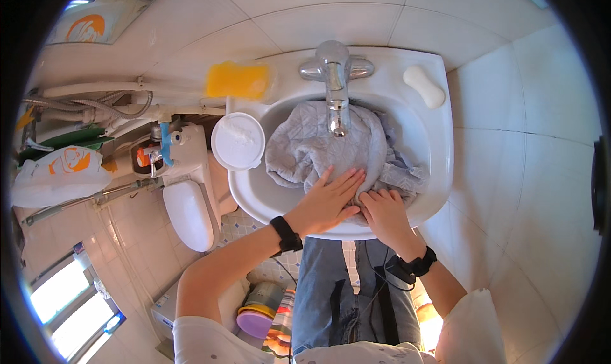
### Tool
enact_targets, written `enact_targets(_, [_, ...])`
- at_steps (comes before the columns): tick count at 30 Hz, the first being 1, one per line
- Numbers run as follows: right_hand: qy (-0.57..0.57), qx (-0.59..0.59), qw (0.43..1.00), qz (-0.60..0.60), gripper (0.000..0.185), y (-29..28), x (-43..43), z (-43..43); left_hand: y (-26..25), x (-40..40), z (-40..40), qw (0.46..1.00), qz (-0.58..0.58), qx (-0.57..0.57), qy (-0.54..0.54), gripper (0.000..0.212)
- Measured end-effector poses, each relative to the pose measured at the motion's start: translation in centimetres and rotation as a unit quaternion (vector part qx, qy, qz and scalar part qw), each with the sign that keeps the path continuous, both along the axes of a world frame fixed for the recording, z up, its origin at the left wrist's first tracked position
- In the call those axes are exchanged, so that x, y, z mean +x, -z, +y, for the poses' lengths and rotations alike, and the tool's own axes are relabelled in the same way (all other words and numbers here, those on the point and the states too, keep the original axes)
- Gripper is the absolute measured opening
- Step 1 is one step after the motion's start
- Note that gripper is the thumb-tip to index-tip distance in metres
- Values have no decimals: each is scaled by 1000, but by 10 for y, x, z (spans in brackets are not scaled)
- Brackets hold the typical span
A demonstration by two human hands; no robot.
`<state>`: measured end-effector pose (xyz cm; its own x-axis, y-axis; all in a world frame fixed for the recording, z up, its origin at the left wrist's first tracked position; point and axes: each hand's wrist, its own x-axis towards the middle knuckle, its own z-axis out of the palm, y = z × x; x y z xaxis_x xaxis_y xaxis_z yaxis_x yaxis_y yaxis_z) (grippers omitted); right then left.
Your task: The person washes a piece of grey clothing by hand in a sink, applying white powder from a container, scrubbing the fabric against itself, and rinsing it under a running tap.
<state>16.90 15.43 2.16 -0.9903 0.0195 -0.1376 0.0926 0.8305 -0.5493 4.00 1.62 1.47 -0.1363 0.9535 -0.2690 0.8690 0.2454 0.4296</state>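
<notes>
A bundle of grey quilted fabric [305, 130] lies heaped in the white ceramic washbasin [437, 163], under the spout of the chrome faucet [337, 94]. My left hand [329, 204] rests flat on the front of the fabric, palm down, fingers extended. Just to its right, my right hand [385, 216] has bent fingers closed on the fabric near the basin's front rim; the part in its grasp is hidden. A thinner, patterned grey piece of cloth [403, 175] sticks out at the bundle's right side. No running water can be made out.
A round white tub holding white powder [237, 139] sits at the basin's left edge. Behind it is a yellow object [238, 80], blurred. A white soap-like bar [424, 87] lies on the back right corner. A toilet [188, 216] stands left; tiled wall [491, 168] closes the right side.
</notes>
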Motion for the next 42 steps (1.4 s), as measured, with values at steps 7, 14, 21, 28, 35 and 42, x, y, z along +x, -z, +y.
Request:
enact_targets(7, [116,9,992,-50,10,-4,-3,17,-4,-37,14,991,51,-39,-120,60])
enact_targets(14, [284,-76,956,2,15,2,-10,31,-5,-38,-9,987,32,33,-152,63])
enact_targets(21, [188,72,972,124,24,-45,-26,18,-19,-26,-26,964,-87,124,-219,61])
enact_targets(28, [199,-11,978,63,13,-10,-43,15,-17,-45,-14,964,-111,153,-185,53])
enact_targets(35, [459,-447,751,159,26,-14,-65,-3,-12,-46,9,891,-209,280,-289,23])
enact_targets(42, [349,-283,880,155,26,-7,-76,-43,-17,-7,34,432,-621,226,-614,39])
